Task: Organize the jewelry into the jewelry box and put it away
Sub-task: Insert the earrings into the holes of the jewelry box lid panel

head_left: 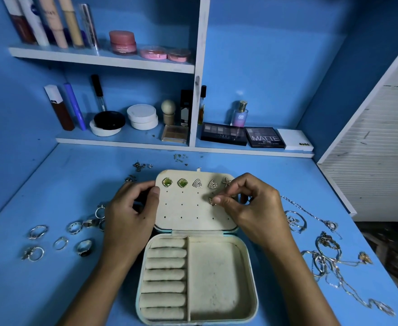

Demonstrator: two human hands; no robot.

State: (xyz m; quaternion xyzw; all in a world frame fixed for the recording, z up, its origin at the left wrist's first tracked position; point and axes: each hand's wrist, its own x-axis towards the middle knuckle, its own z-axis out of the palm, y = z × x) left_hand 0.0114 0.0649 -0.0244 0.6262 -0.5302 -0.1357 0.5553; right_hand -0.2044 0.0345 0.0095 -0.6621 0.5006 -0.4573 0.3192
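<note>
Both hands at jewelry box [219,274] lid: right hand [252,208] pinches earring [212,201].

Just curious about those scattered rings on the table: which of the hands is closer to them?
Left. The left hand holds the lid's edge right beside the rings; the right hand pinches an earring across the jewelry box, far from them.

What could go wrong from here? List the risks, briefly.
1. The right hand pinches a small earring at the lid panel; if it misses the hole, it could slip from the fingers and drop into the open tray or onto the desk.
2. The left hand steadies the lid's edge; letting go might let the lid shift.
3. The chains on the right lie in a tangle and may knot further when lifted.
</note>
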